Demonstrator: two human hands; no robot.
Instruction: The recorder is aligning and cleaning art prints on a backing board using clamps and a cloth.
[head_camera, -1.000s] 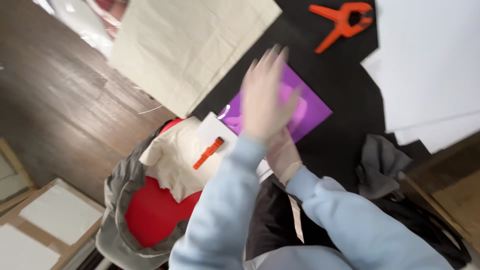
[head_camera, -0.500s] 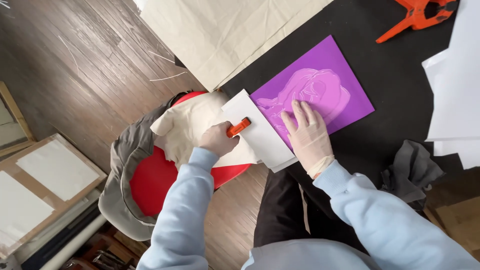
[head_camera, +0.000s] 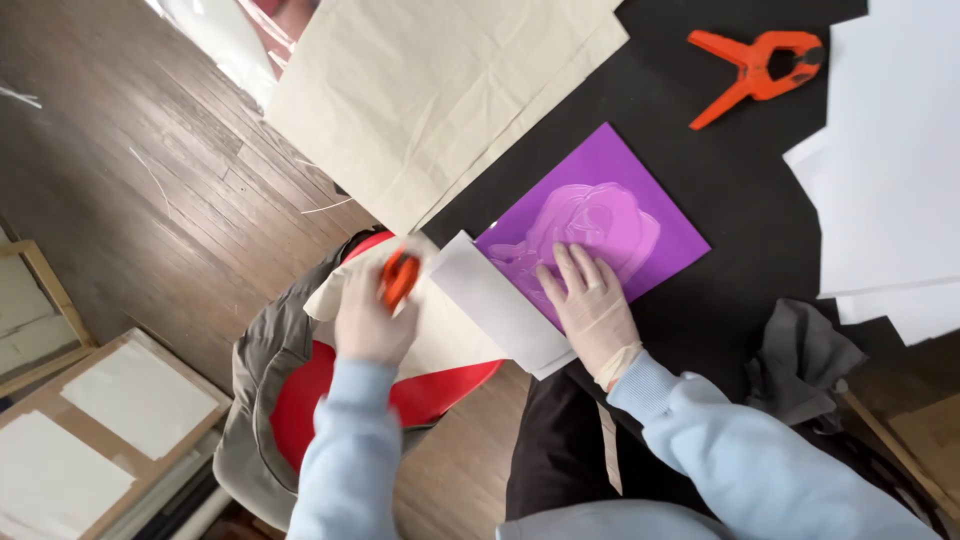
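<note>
My left hand (head_camera: 368, 318) is shut on a small orange tool (head_camera: 400, 276), held just off the table's edge above a cream cloth (head_camera: 330, 295) and blurred by motion. My gloved right hand (head_camera: 594, 306) lies flat, fingers spread, on the near corner of a purple sheet (head_camera: 650, 235) that bears a raised, glossy shape. A white folded paper (head_camera: 500, 310) lies between the two hands, touching the purple sheet's edge and hanging over the edge of the black table (head_camera: 700, 150).
An orange spring clamp (head_camera: 757, 66) lies at the table's far side. Large beige sheets (head_camera: 440, 90) cover the far left, white sheets (head_camera: 890, 150) the right. A grey rag (head_camera: 800, 360) sits beside my right arm. Below stands a red chair (head_camera: 300, 400) draped with a grey jacket (head_camera: 250, 390); framed boards (head_camera: 90, 420) lean near the wooden floor.
My left hand took hold of the orange tool that lay on the white paper and lifted it. My right hand came down onto the purple sheet and stays pressed there.
</note>
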